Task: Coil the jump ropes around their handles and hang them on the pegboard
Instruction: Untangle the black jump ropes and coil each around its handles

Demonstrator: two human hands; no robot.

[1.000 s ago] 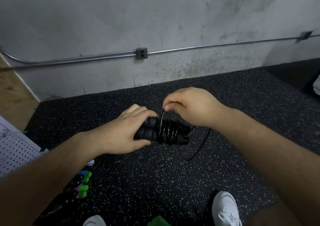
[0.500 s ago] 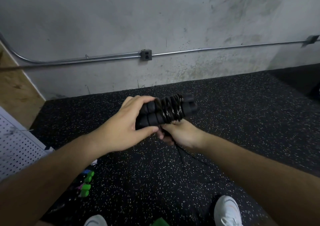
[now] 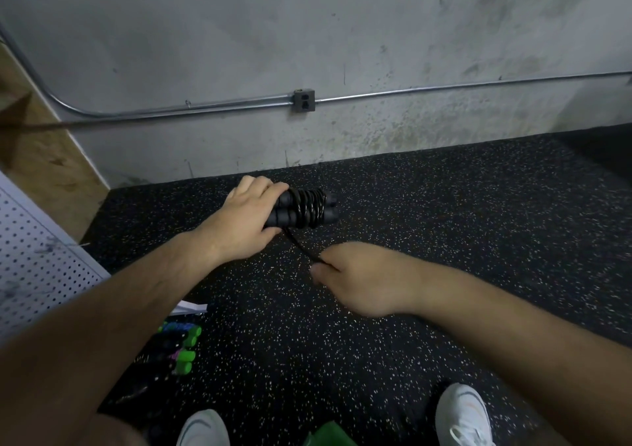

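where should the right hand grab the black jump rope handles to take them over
Wrap around both bare end caps, coming from the right: the handles lie side by side, roughly level, the left hand covers their left end and coiled rope fills the middle.

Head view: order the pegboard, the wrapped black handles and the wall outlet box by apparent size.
Largest: pegboard, though partly cropped.
Next: wrapped black handles.
Smallest: wall outlet box, but it sits farther from the camera.

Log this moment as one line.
step: coiling | left hand: grips black handles | right hand: pinches rope tail | hanging: not yet done
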